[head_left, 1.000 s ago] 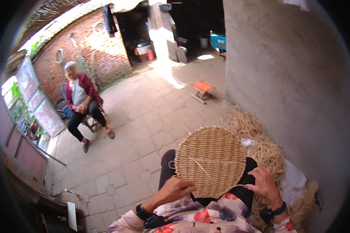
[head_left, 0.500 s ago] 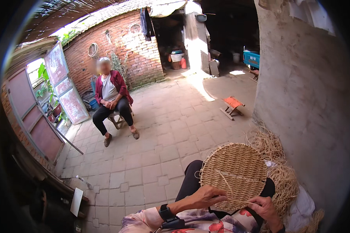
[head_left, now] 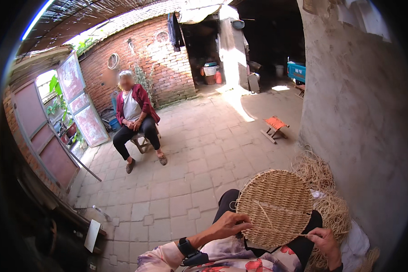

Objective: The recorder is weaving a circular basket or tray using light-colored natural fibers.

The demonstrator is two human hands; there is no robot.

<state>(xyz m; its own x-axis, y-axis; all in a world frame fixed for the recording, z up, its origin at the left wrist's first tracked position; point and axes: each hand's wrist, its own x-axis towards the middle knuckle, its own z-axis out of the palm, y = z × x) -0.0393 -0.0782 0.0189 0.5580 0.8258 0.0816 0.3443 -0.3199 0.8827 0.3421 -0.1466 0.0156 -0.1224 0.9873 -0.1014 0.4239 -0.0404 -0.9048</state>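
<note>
A round woven straw mat (head_left: 281, 195) lies tilted across my lap, with a flat loose strip on its face. My right hand (head_left: 325, 244) is just off the mat's lower right rim, thumb and fingers pinching a straw strand (head_left: 305, 235) that runs to the edge. At the lower left rim is my left hand (head_left: 231, 224), its fingers curled together against the mat. Whatever those fingers grip is hidden. A dark band is on my left wrist.
Heaps of loose straw cord (head_left: 333, 211) lie at my right by the plastered wall (head_left: 358, 118). Ahead on the paved floor stands a folding stool (head_left: 275, 127) with an orange seat. A person (head_left: 133, 111) sits on a low stool at the left. A white board (head_left: 92, 235) lies lower left.
My left hand has moved left, from the mat's lower middle to its left rim. My right hand has drawn away from the lower right edge, and a strand now shows between.
</note>
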